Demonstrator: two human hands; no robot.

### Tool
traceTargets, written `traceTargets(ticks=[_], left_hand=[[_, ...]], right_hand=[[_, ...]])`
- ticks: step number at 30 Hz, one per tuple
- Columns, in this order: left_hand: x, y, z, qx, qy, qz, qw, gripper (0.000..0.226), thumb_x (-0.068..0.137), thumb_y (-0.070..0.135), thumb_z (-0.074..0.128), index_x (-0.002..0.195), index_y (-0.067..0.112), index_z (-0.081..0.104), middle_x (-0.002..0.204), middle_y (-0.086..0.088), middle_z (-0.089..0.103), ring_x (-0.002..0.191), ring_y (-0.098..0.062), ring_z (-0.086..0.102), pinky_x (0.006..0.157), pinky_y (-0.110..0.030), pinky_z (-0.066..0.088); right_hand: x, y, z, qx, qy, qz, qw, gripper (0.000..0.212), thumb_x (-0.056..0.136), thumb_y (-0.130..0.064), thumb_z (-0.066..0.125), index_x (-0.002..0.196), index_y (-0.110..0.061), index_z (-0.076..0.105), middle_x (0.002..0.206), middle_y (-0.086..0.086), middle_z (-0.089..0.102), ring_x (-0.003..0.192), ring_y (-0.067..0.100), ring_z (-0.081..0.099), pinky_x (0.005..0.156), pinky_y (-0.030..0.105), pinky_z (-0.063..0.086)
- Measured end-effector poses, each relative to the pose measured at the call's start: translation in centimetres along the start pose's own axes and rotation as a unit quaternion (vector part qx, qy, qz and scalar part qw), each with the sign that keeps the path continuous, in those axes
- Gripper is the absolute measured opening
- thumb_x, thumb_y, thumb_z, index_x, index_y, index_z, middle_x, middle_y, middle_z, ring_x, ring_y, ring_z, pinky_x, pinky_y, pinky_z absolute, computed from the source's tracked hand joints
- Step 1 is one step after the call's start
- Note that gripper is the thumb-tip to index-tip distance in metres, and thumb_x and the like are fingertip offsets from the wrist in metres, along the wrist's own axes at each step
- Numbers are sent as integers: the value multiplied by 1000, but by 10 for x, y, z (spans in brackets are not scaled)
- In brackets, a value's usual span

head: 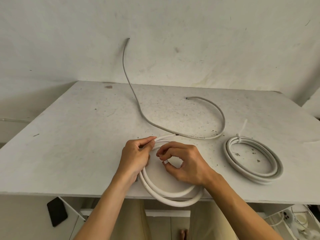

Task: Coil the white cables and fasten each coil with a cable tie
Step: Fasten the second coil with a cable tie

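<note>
The tabletop (72,135) is a white painted board, scuffed and speckled with dark spots and small stains, pushed against a pale wall. Near its front edge lies a white cable coil (166,191), its lowest loops hanging slightly past the edge. To the right, well apart, lies a second coil (252,160), bound at its far side by a white cable tie (239,134) whose tail sticks up. Behind both, a loose greyish cable (220,115) curves across the surface, one end lying free near the middle, the other rising up against the wall.
</note>
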State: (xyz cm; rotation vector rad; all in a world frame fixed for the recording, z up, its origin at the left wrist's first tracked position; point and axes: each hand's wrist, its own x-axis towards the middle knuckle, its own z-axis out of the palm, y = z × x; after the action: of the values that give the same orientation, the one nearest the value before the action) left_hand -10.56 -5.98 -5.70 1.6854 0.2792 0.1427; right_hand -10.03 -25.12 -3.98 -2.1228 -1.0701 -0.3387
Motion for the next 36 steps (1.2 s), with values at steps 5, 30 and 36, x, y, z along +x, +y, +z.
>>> traceTargets(ticks=[5,30,36], left_hand=[[0,-3,4,-9,0,6,1000,19,95,27,70,112,28,79,97,20,61,98,-9,48,95,-56,52],[5,-2,7,19,-7,89,996,15,95,33,69,101,43,78,92,19,78,75,3,67,69,-17,49],[8,-1,11,-13,30,54,998,38,92,40,72,129,42,61,106,14,78,92,-17,73,82,-33,59]], right_hand=[[5,2,5,-43,-15,38,998,10,82,2,79,90,-3,80,105,8,76,92,22,74,85,34,59],[34,10,2,-101,67,53,991,21,81,-18,87,101,-19,79,97,-2,73,86,16,70,74,36,58],[40,18,8,-40,53,69,995,20,91,-8,78,110,-6,73,106,5,78,100,21,75,83,38,62]])
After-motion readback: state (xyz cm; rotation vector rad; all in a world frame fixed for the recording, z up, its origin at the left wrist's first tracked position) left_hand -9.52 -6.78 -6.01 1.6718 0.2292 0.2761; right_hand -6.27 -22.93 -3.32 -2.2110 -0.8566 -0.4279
